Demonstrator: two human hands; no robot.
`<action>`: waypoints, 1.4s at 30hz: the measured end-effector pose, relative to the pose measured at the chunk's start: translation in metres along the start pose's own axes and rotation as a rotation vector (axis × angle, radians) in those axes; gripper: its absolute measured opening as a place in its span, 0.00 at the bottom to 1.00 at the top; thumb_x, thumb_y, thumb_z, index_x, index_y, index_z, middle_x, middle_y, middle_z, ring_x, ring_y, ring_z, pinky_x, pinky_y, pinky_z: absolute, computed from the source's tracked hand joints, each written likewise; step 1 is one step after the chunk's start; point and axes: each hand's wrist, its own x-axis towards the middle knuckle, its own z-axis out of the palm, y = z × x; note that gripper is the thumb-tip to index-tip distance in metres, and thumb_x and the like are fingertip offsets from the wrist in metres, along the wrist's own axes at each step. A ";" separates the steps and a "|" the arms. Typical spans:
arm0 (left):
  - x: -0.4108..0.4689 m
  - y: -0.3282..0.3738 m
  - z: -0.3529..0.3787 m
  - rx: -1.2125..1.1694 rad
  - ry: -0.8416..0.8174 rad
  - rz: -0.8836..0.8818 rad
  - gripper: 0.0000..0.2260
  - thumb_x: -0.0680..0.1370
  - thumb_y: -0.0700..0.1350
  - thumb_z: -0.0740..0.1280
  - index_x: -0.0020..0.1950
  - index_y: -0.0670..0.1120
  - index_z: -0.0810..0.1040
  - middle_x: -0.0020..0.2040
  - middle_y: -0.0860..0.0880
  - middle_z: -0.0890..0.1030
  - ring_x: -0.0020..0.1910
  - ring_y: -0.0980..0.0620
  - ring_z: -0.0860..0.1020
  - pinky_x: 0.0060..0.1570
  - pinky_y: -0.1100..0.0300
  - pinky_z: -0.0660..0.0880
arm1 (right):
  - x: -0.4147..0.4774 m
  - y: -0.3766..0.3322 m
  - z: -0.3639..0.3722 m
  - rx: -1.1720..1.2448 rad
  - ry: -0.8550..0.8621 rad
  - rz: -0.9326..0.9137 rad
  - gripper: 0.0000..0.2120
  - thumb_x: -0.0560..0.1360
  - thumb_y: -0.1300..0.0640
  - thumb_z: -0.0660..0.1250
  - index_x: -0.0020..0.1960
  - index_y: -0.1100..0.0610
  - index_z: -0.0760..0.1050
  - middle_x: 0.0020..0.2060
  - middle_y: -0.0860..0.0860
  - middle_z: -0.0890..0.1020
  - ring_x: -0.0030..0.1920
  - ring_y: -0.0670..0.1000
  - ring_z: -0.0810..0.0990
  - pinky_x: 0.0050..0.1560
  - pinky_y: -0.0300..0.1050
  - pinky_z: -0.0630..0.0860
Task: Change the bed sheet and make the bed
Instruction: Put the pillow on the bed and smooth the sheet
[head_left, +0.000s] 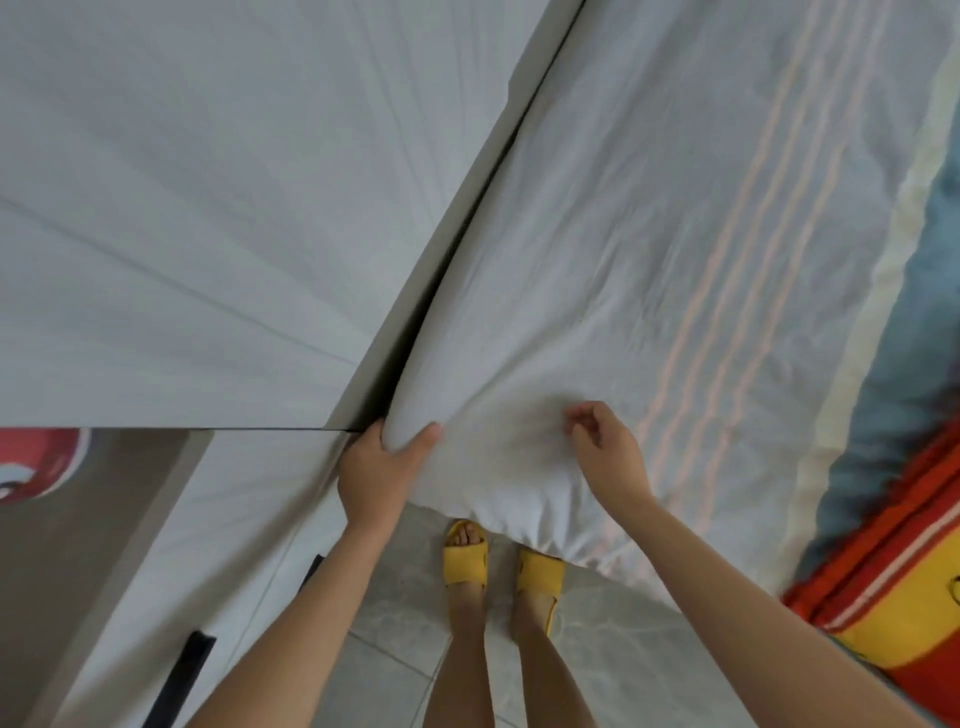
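The left hand (376, 467) grips the rounded corner of the mattress (415, 389), which the white sheet (597, 260) with pale pink stripes covers, while the right hand (608, 447) is just beside over the sheet, fingers curled, and I cannot tell if it pinches the cloth.

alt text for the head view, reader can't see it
A person's left hand grips the corner of a white bed sheet; the right hand, fingers curled, is over the sheet beside it. Yellow slippers show on the floor.
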 end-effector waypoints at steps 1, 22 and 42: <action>0.000 -0.002 -0.001 -0.068 -0.013 -0.012 0.19 0.66 0.62 0.75 0.48 0.51 0.79 0.44 0.56 0.81 0.45 0.54 0.80 0.43 0.55 0.79 | 0.003 0.000 0.002 -0.006 -0.011 0.020 0.10 0.79 0.61 0.60 0.58 0.55 0.74 0.45 0.45 0.77 0.43 0.45 0.76 0.41 0.39 0.71; 0.017 0.089 0.060 0.615 -0.085 1.024 0.21 0.75 0.44 0.63 0.69 0.47 0.71 0.74 0.45 0.64 0.73 0.42 0.61 0.69 0.43 0.58 | -0.050 0.027 0.095 -0.975 -0.593 -1.276 0.15 0.63 0.46 0.74 0.48 0.49 0.83 0.53 0.47 0.83 0.62 0.52 0.77 0.66 0.53 0.61; -0.059 0.059 0.024 0.950 -0.301 0.329 0.33 0.80 0.45 0.59 0.77 0.43 0.41 0.74 0.37 0.31 0.74 0.35 0.34 0.72 0.38 0.42 | -0.139 0.039 -0.009 -0.578 -0.465 -0.160 0.14 0.80 0.53 0.57 0.62 0.54 0.76 0.67 0.52 0.74 0.68 0.53 0.69 0.62 0.42 0.61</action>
